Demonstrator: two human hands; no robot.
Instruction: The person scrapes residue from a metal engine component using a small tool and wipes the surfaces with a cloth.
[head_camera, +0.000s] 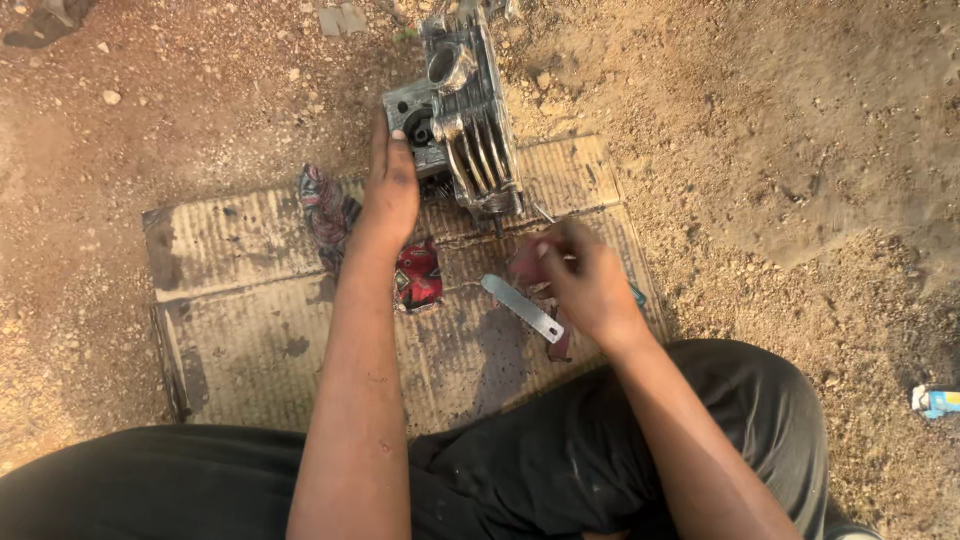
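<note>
Your cardboard sheet (250, 330) lies flat on the dirt ground (800, 150), holding a patterned rag (325, 210) at its left. Your left hand (390, 185) rests fingers together, flat against the finned metal engine part (470, 110) at the cardboard's far edge. A red rag (418, 275) lies below it. Your right hand (585, 280) has fingers pinched on a flat metal strip (522, 307).

Sunlit, stony dirt ground (780, 150) under a flattened, stained cardboard sheet (240, 330).
</note>
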